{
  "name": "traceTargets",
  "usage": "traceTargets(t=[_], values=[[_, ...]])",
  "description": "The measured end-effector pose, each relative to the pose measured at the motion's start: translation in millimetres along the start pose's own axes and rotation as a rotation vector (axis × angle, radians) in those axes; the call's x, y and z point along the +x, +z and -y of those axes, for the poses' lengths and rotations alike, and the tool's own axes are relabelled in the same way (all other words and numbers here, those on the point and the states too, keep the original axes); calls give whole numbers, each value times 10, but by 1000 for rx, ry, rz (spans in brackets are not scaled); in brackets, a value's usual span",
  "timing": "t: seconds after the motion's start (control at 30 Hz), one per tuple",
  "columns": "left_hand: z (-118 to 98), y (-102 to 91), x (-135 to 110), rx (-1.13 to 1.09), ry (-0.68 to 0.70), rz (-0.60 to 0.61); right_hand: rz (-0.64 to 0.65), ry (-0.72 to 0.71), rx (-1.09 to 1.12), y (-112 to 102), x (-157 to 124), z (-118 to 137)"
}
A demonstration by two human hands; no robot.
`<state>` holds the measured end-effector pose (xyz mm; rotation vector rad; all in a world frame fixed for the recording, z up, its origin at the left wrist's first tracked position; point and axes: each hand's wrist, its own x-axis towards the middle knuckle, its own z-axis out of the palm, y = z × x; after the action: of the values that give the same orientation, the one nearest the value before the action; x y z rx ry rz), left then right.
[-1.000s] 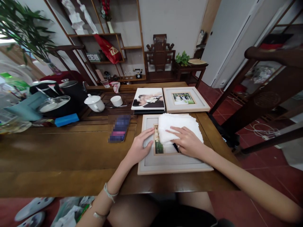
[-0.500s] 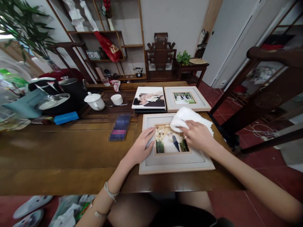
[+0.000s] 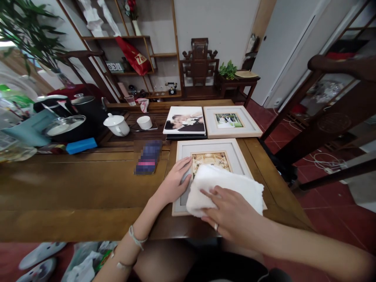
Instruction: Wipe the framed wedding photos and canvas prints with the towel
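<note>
A picture frame (image 3: 182, 150) with a pale wood edge and grey-white mat lies flat on the table before me. My left hand (image 3: 174, 183) rests on its left side, fingers stretched out, holding nothing. Over the lower right of the frame is a folded white cloth (image 3: 226, 184), pressed down under my right hand (image 3: 226, 209), which grips it. The cloth hides most of the photo (image 3: 207, 158); only its upper part shows.
Behind lie a photo album (image 3: 185, 120) and a second picture frame (image 3: 255, 127). To the left are a pixelated phone-sized item (image 3: 147, 157), a white cup (image 3: 144, 123), a lidded teacup (image 3: 116, 124) and a blue block (image 3: 81, 145). A wooden chair (image 3: 331, 117) stands at the right.
My right hand has moved the white cloth from the frame's upper right down toward me, and the cloth is spread wider over the photo. My left hand has stayed in place.
</note>
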<state>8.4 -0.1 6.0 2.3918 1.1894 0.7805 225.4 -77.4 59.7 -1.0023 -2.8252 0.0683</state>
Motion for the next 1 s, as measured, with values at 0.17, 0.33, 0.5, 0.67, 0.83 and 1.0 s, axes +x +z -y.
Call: traceTargets(t=[0.17,0.33,0.5,0.67,0.83,1.0], values=[[2,-6,3,-2,-3,4,-87,103,-56,142,129,-467],[26,0,5,-6,1,0,-198,183,-214,90,369,-1172],[23,3,8,-11,3,-9,-112,156,-210,100,538,-1312],[24,5,7,-25,9,-19,28,18,-51,70,358,-724],[18,4,7,-26,-17,-38,146,-88,72,-256,-55,-77],[15,6,4,-28,-17,-35,140,-75,110,-249,-159,-111]])
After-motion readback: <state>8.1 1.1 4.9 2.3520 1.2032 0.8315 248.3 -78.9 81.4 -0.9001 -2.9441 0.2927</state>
